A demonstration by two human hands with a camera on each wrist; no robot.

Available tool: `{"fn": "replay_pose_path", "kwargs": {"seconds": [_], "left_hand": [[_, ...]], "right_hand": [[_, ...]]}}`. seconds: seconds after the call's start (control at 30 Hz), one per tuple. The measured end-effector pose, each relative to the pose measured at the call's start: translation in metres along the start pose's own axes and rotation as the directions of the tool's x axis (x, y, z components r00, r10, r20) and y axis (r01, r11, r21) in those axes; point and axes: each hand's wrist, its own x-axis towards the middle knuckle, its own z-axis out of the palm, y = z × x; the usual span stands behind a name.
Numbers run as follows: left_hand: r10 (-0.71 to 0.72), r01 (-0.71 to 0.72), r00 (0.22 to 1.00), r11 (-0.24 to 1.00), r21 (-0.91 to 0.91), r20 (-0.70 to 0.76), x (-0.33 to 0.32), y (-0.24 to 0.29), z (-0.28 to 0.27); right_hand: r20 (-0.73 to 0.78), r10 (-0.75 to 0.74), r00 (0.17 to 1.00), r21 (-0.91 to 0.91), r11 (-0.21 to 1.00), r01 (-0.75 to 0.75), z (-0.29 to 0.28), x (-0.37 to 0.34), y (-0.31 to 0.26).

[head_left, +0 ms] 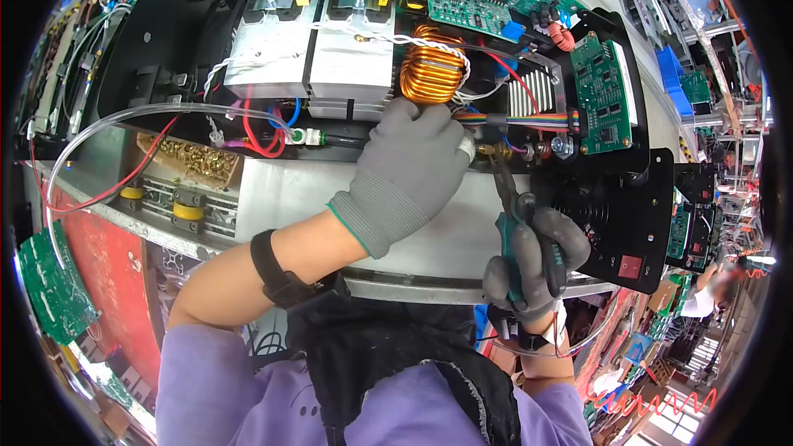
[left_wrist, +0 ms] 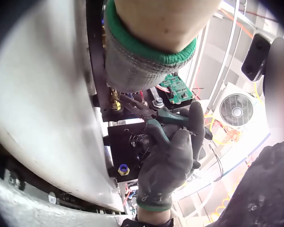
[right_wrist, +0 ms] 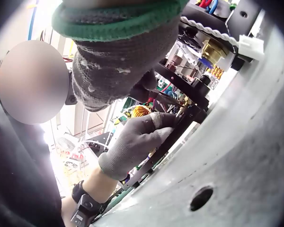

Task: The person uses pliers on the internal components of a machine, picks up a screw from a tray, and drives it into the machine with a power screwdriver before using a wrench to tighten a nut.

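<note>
In my right hand (head_left: 533,260) I grip needle-nose pliers (head_left: 505,186) by their green-and-black handles. Their tips reach up to a small brass fitting (head_left: 489,151) at the front edge of an open electronics unit. My gloved left hand (head_left: 409,169) leans over that front edge, just left of the fitting, below a copper-wound coil (head_left: 431,66). In the right wrist view its thumb and forefinger (right_wrist: 158,137) point toward the fitting; I cannot tell what they hold. From the left wrist view, the pliers (left_wrist: 143,111) meet the brass fitting (left_wrist: 115,101) from the side.
Silver heat sinks (head_left: 351,54) and a green circuit board (head_left: 603,95) fill the unit. A black panel with a red switch (head_left: 630,267) stands at the right. Clear tubing (head_left: 157,109) arches over the left side, near a tray of brass parts (head_left: 194,158).
</note>
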Motion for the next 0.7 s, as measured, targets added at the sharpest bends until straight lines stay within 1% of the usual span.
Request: {"fn": "replay_pose_path", "kwargs": {"seconds": [0.03,0.1,0.13,0.2,0.3,0.47,0.57,0.6,0.63,0.7], "left_hand": [[-0.002,0.002,1.0,1.0,-0.001,-0.001,0.0,0.0,-0.002],[0.016,-0.017,0.998,1.0,0.023,0.058,0.002,0.0,-0.005],[0.013,-0.014,0.998,1.0,0.024,0.054,0.002,-0.001,-0.004],[0.015,-0.015,1.0,1.0,0.022,0.016,0.001,-0.001,-0.002],[0.013,-0.013,1.0,1.0,0.014,-0.019,0.0,-0.001,-0.001],[0.02,-0.02,1.0,1.0,0.01,-0.003,0.001,-0.002,-0.002],[0.018,-0.018,1.0,1.0,0.011,-0.015,0.001,-0.001,-0.001],[0.018,-0.018,1.0,1.0,0.017,-0.019,0.001,-0.001,-0.001],[0.018,-0.017,1.0,1.0,0.017,-0.02,0.001,-0.002,-0.002],[0.018,-0.018,1.0,1.0,-0.01,0.017,0.001,-0.002,-0.004]], "right_hand": [[0.019,0.029,0.999,0.148,0.988,-0.031,0.002,0.001,0.002],[0.044,0.052,0.998,0.29,0.955,-0.062,0.003,0.004,0.001],[0.084,0.014,0.996,0.144,0.989,-0.026,0.001,0.008,-0.002],[0.131,-0.019,0.991,-0.004,1.0,0.02,0.001,0.01,-0.002],[0.071,-0.023,0.997,0.04,0.999,0.021,0.008,0.005,0.006],[0.047,0.0,0.999,0.161,0.987,-0.007,0.01,0.0,0.005],[0.077,0.25,0.965,0.353,0.899,-0.26,0.011,-0.043,0.019],[0.084,0.283,0.955,0.371,0.881,-0.294,0.011,-0.048,0.025],[0.086,0.281,0.956,0.356,0.887,-0.293,0.011,-0.049,0.027],[0.082,0.237,0.968,0.278,0.927,-0.251,0.009,-0.039,0.027]]}}
